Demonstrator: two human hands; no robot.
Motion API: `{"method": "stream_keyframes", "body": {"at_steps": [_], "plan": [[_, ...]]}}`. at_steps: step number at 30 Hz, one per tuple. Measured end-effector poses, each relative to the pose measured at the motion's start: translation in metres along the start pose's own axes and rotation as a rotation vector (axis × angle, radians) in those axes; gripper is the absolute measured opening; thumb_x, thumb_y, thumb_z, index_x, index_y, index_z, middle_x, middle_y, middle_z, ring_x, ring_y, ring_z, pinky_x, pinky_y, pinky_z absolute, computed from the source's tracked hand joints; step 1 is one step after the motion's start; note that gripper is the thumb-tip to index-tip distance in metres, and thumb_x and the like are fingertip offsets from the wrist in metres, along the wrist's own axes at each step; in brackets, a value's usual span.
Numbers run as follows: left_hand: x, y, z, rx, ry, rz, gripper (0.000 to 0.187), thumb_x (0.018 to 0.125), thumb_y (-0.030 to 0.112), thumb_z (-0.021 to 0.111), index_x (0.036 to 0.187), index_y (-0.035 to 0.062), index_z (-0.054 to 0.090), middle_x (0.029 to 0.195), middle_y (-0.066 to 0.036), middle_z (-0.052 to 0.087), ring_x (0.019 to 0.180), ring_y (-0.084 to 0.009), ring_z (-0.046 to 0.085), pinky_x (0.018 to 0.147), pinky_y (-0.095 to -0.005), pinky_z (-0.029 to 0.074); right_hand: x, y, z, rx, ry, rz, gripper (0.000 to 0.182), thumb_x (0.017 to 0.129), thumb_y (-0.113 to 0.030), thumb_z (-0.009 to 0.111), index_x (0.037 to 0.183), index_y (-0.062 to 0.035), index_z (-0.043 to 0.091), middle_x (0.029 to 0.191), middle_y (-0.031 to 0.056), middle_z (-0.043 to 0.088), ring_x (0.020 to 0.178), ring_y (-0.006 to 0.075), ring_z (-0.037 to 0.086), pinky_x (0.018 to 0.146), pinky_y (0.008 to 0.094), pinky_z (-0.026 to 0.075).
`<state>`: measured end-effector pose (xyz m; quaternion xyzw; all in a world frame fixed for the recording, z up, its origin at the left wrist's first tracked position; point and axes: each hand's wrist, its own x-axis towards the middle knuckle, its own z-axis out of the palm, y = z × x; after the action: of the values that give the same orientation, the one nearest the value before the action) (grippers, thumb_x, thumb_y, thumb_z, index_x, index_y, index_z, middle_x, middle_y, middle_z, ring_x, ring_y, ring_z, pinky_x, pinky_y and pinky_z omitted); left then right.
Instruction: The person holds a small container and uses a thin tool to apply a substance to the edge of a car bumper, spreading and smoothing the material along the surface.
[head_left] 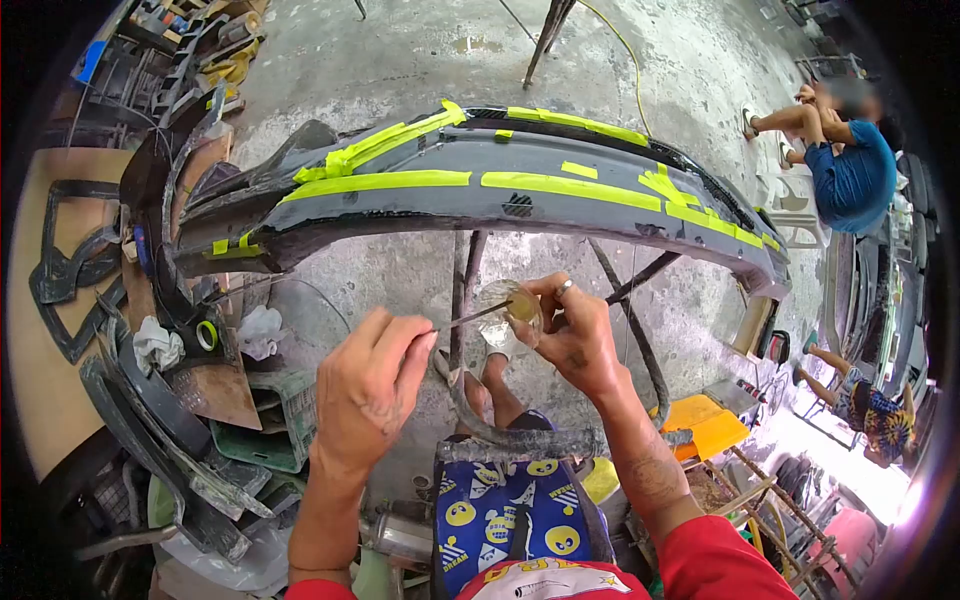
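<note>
My left hand [368, 388] is closed in a pinch on one end of a thin dark stick [470, 319]. The other end of the stick reaches into a small clear cup [522, 310] with something yellowish in it. My right hand [578, 342] grips that cup from the right side, thumb and fingers around it. Just beyond both hands lies a long grey car bumper [400, 213], raised above the floor on a metal stand [640, 330]. Strips of yellow-green tape [570, 190] run along the bumper.
Black molded parts [150, 400] and a green crate [262, 420] crowd the left, with a tape roll [206, 335] and crumpled paper [158, 346]. An orange panel [705, 425] lies at right. One person [850, 175] sits at upper right; another [880, 420] is below.
</note>
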<state>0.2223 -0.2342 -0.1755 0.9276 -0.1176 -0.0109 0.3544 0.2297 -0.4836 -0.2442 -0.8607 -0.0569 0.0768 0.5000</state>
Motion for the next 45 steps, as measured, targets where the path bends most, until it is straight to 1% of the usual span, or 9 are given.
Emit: {"method": "stream_keyframes", "body": {"at_steps": [4,6,12,17,23,31,35,40,45], "plan": [[0.000,0.005,-0.008,-0.055,-0.049,0.007,0.011,0.088,0.006,0.075,0.096,0.0007,0.069,0.081,-0.012,0.065,0.061,-0.0173,0.056,0.058,-0.0238,0.041,-0.007,-0.005,0.008,-0.062,0.075,-0.176,0.037,0.079,-0.006,0.084,0.111,-0.0026,0.066,0.066,0.0052,0.054,0.058,0.0138,0.054,0.055,0.0316,0.046],[-0.001,0.004,-0.013,-0.246,-0.099,-0.093,0.007,0.091,0.007,0.073,0.096,0.0025,0.070,0.085,-0.010,0.067,0.065,-0.0201,0.063,0.059,-0.0339,0.048,-0.010,-0.014,0.007,-0.053,0.082,-0.061,0.037,0.077,-0.006,0.084,0.110,-0.0021,0.066,0.068,0.0064,0.058,0.059,0.0136,0.055,0.055,0.0313,0.047],[-0.028,-0.010,-0.001,-0.540,-0.031,-0.261,0.010,0.090,0.006,0.075,0.097,-0.0001,0.072,0.078,-0.005,0.064,0.063,-0.0087,0.052,0.058,-0.0244,0.040,-0.022,-0.023,0.015,0.287,0.136,0.158,0.037,0.077,-0.003,0.080,0.110,-0.0015,0.065,0.079,0.0056,0.068,0.067,0.0106,0.063,0.057,0.0263,0.052],[-0.030,-0.004,-0.004,-0.522,0.008,-0.249,0.012,0.089,0.006,0.076,0.098,-0.0005,0.072,0.080,-0.004,0.063,0.068,-0.0088,0.054,0.063,-0.0244,0.042,-0.027,-0.022,0.022,0.552,0.101,0.308,0.043,0.078,0.001,0.080,0.116,-0.0023,0.060,0.098,0.0071,0.069,0.074,0.0092,0.063,0.052,0.0237,0.054],[-0.019,0.008,-0.008,-0.429,0.053,-0.209,0.012,0.089,0.005,0.076,0.098,-0.0007,0.072,0.077,-0.004,0.060,0.066,-0.0099,0.052,0.061,-0.0257,0.041,-0.020,-0.010,0.026,0.649,0.116,0.333,0.044,0.079,-0.002,0.082,0.117,-0.0029,0.058,0.099,0.0078,0.068,0.072,0.0099,0.063,0.050,0.0233,0.052],[-0.015,-0.001,0.024,-0.395,0.184,-0.211,0.012,0.088,0.005,0.076,0.097,-0.0005,0.071,0.075,-0.004,0.059,0.063,-0.0110,0.049,0.059,-0.0266,0.039,0.002,0.001,0.002,0.664,0.105,0.352,0.041,0.079,0.000,0.079,0.116,-0.0037,0.061,0.096,0.0065,0.070,0.076,0.0101,0.065,0.049,0.0232,0.054],[-0.012,-0.004,0.034,-0.413,0.267,-0.308,0.012,0.089,0.006,0.076,0.098,-0.0009,0.071,0.078,-0.004,0.062,0.067,-0.0106,0.053,0.063,-0.0258,0.042,0.008,0.012,-0.012,0.662,0.130,0.304,0.041,0.080,0.001,0.079,0.116,-0.0024,0.060,0.088,0.0042,0.064,0.069,0.0078,0.061,0.048,0.0224,0.052],[0.001,-0.004,0.041,-0.368,0.334,-0.415,0.013,0.089,0.007,0.077,0.098,-0.0011,0.072,0.082,-0.005,0.065,0.070,-0.0104,0.056,0.065,-0.0249,0.044,0.007,0.013,-0.029,0.670,0.173,0.321,0.043,0.078,-0.005,0.087,0.112,-0.0008,0.060,0.086,0.0046,0.063,0.064,0.0071,0.058,0.046,0.0227,0.050],[0.021,-0.005,0.040,-0.206,0.340,-0.228,0.012,0.090,0.005,0.076,0.099,0.0003,0.072,0.080,-0.005,0.063,0.065,-0.0119,0.052,0.061,-0.0268,0.042,-0.004,0.015,-0.036,0.627,0.123,0.320,0.045,0.078,-0.008,0.088,0.113,-0.0010,0.061,0.084,0.0011,0.059,0.068,0.0054,0.057,0.048,0.0221,0.051]]}}
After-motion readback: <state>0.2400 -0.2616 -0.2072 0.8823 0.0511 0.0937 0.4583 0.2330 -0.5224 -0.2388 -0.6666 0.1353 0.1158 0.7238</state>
